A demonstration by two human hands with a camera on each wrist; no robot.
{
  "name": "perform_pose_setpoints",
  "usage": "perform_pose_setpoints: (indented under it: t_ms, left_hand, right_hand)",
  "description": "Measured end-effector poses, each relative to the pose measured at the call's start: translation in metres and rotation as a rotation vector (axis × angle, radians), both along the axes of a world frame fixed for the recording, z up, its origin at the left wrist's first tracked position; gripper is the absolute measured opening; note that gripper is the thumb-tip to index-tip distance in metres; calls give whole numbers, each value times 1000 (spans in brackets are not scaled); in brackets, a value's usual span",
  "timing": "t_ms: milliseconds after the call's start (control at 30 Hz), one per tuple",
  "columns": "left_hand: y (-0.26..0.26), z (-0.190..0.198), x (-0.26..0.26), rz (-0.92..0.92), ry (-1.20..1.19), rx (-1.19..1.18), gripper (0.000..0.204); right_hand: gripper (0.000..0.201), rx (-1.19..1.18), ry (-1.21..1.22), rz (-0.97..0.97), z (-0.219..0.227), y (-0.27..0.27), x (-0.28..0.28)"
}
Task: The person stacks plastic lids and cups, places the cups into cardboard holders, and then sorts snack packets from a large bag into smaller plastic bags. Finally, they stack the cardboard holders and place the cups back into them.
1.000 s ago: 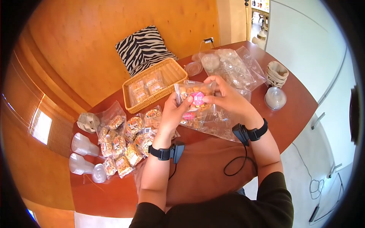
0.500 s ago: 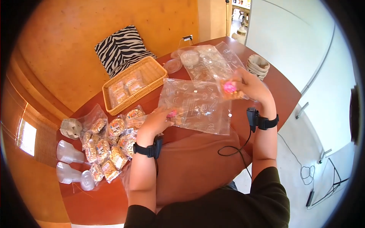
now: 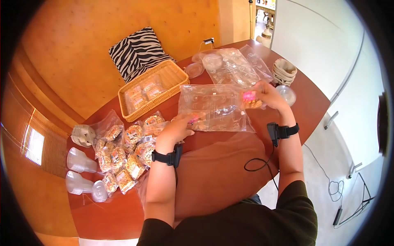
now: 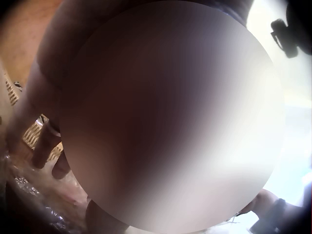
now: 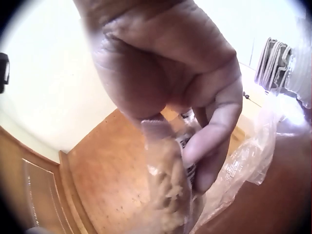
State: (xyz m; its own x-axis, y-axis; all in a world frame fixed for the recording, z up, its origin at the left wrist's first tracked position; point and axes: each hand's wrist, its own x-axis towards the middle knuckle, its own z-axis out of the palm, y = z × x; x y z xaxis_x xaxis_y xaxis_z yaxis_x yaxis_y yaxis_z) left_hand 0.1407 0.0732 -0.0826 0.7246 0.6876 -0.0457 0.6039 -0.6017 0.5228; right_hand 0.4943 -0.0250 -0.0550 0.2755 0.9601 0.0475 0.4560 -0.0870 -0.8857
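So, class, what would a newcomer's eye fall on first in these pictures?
Probably the zebra-striped cushion before the orange wall, just beyond the wicker basket. Next, the pink-labelled snack packet held in the right hand above the table, and the heap of snack packets on the table's left side.

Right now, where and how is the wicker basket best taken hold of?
Probably by the rim at both short ends of the wicker basket, coming down from above: it is long, with a raised edge to hold. Packets lie inside, so keep it level. A round clear lid near its right end may crowd that side.
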Motion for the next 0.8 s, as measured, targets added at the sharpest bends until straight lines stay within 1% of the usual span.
perform_pose_setpoints:
  t_ms: [67, 133, 233, 333, 400, 433, 533, 633, 667, 733, 800]
  left_hand:
    - [-1, 0, 0, 43, -18, -119, 57]
    - [4, -4, 0, 20, 36, -68, 58]
    - [7, -9, 1, 10, 72, -29, 62]
    - [4, -7, 3, 37, 106, 16, 67]
    - [3, -4, 4, 57, 126, 34, 70]
    - [3, -3, 5, 63, 132, 32, 71]
    - [4, -5, 4, 69, 140, 37, 71]
    - [7, -8, 5, 78, 123, -14, 70]
    - [8, -9, 5, 84, 115, -41, 70]
    - [7, -8, 4, 69, 126, 0, 69]
    - [6, -6, 4, 63, 131, 20, 69]
  right_hand:
    - [26, 77, -115, -65, 0, 5, 3]
    - [27, 120, -223, -121, 5, 4, 5]
    - [28, 26, -105, -65, 5, 5, 12]
    - [29, 33, 130, -18, 1, 6, 13]
    - [29, 116, 38, -126, -16, 10, 29]
    - [29, 158, -6, -180, -18, 10, 32]
    - [28, 222, -329, -290, -16, 4, 43]
    - [26, -7, -125, -155, 11, -14, 24]
    - [26, -36, -142, -152, 11, -14, 24]
    - [27, -89, -174, -145, 7, -12, 23]
    - [28, -115, -1, -74, 2, -7, 18]
